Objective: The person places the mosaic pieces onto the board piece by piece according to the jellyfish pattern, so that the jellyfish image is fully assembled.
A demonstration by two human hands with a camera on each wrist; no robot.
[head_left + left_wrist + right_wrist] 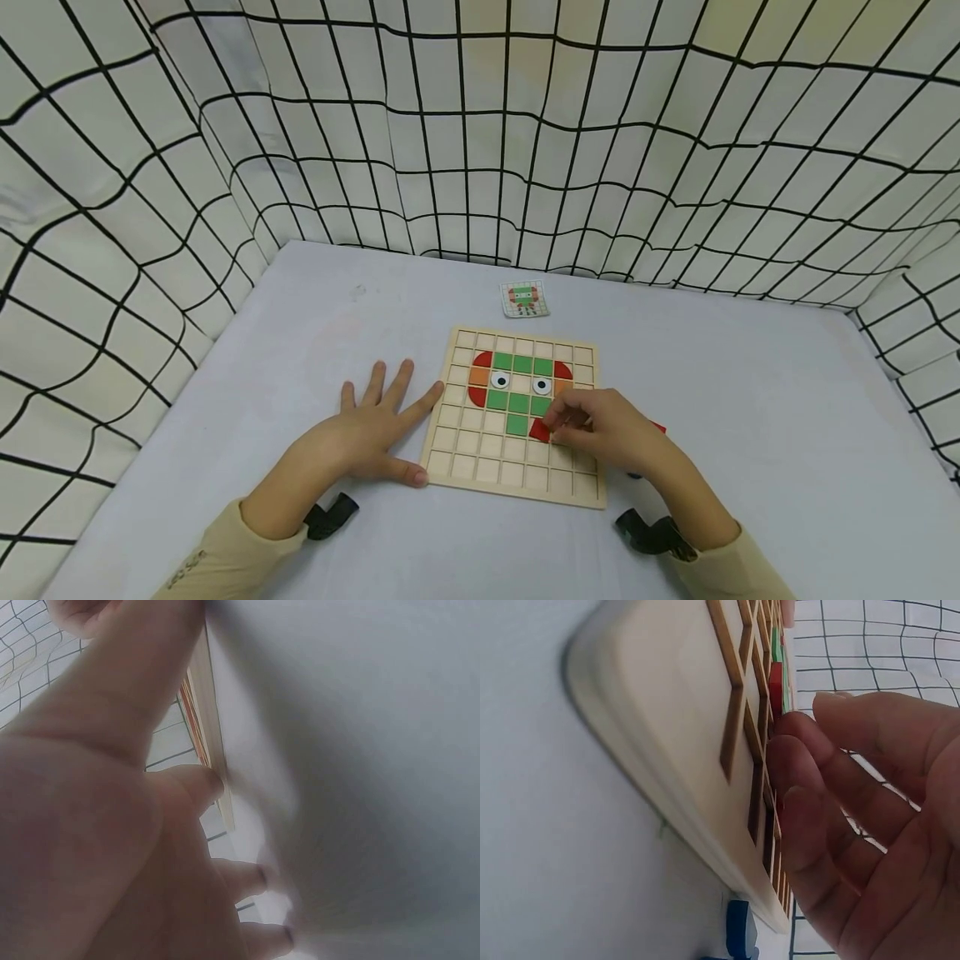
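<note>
A square wooden grid board [517, 493] lies flat, partly filled with green squares [522, 363], red quarter-rounds [477, 397], orange pieces and two eye tiles [500, 380]. My right hand [603, 425] reaches over its right side with bent fingers, holding a red square tile [539, 430] by its right edge. That tile sits slightly askew beside a lone green square [517, 425] and, in the right wrist view, the red tile [776, 686] stands above the grid. Spread on the table, my left hand [367, 433] touches the board's left edge with thumb and index finger.
Behind the board lies a small pattern card [524, 298] showing a similar figure. Blue pieces [740, 930] lie by the board's right edge, and a red piece [658, 427] peeks out behind my right wrist. Black-lined white netting [480, 167] surrounds the white table.
</note>
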